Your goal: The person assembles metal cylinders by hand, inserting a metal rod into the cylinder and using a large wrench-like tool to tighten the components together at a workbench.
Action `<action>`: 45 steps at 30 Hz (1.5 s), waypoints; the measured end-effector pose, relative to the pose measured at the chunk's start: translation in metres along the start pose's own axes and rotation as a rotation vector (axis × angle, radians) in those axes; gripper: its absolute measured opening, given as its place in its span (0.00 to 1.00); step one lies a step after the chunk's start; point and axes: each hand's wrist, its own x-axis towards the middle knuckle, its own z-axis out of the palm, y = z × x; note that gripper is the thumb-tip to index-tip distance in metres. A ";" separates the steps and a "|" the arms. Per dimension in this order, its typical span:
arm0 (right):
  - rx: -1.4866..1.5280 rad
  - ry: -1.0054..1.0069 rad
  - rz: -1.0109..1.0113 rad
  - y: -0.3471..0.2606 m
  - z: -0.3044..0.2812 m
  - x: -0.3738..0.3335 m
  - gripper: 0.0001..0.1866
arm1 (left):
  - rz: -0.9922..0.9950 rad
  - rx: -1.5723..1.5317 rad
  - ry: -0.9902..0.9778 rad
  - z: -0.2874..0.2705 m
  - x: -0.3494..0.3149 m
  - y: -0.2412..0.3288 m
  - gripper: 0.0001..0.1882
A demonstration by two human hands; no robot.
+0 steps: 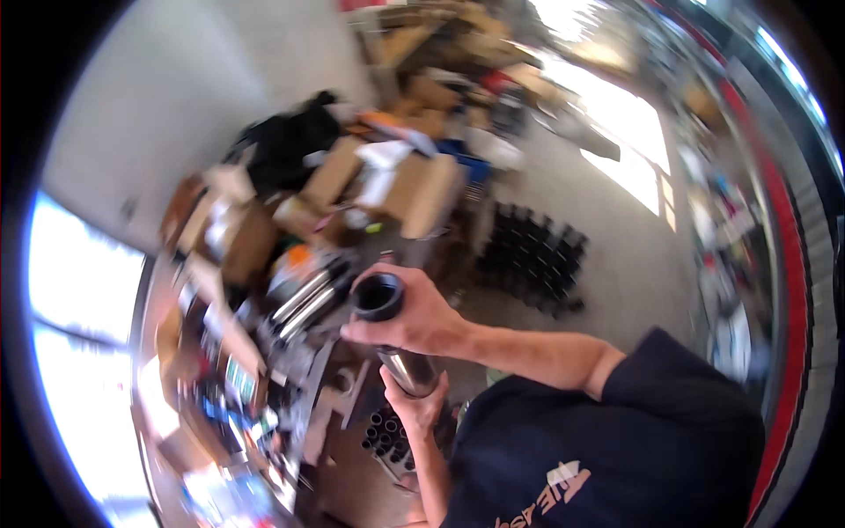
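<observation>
- Metal tube (pixel 410 373) slants from its blk collar (pixel 380 312) down & slightly R, open end up
- R hand (pixel 421 313) wrapped round it right at collar, the nearer hand
- L hand (pixel 421 408) curled round far end, below collar; fingertips prob. on tube, blur makes it hard to tell

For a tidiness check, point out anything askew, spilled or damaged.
The boxes look askew, gaping open at mixed angles, unlike the black cylinders grouped on the floor. The held tube shows no obvious damage; blur could hide spills.
</observation>
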 end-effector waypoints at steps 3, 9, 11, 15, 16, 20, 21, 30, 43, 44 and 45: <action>-0.277 0.247 -0.203 -0.004 -0.084 -0.035 0.22 | -0.144 -0.189 -0.573 0.061 0.023 -0.032 0.30; -0.925 0.712 0.100 0.037 -0.227 -0.134 0.26 | -0.143 0.082 -1.051 0.231 0.020 -0.098 0.34; -1.154 0.665 0.325 0.094 -0.278 -0.164 0.29 | 0.126 0.451 -1.097 0.266 -0.001 -0.152 0.43; -1.093 0.579 1.078 0.313 -0.349 -0.247 0.35 | -0.071 0.639 -1.282 0.285 -0.054 -0.267 0.39; -1.040 0.589 1.183 0.384 -0.366 -0.264 0.38 | -0.227 0.527 -1.178 0.277 -0.073 -0.308 0.36; -0.790 1.049 1.460 0.603 -0.437 -0.328 0.44 | -0.734 0.520 -0.881 0.198 -0.093 -0.371 0.27; -0.781 1.164 1.500 0.635 -0.453 -0.336 0.44 | -0.796 0.450 -0.762 0.164 -0.100 -0.386 0.23; -1.057 1.139 1.431 0.687 -0.517 -0.365 0.35 | -1.408 0.576 -0.097 -0.090 -0.281 -0.438 0.16; -0.835 0.140 0.698 0.513 -0.347 -0.130 0.19 | -1.680 0.548 0.109 -0.037 -0.406 -0.476 0.26; -0.796 0.083 0.725 0.486 -0.311 -0.100 0.18 | -1.689 0.502 0.100 -0.033 -0.401 -0.481 0.28; -0.819 -0.028 0.739 0.452 -0.257 -0.075 0.21 | -1.782 0.521 0.145 -0.025 -0.417 -0.499 0.32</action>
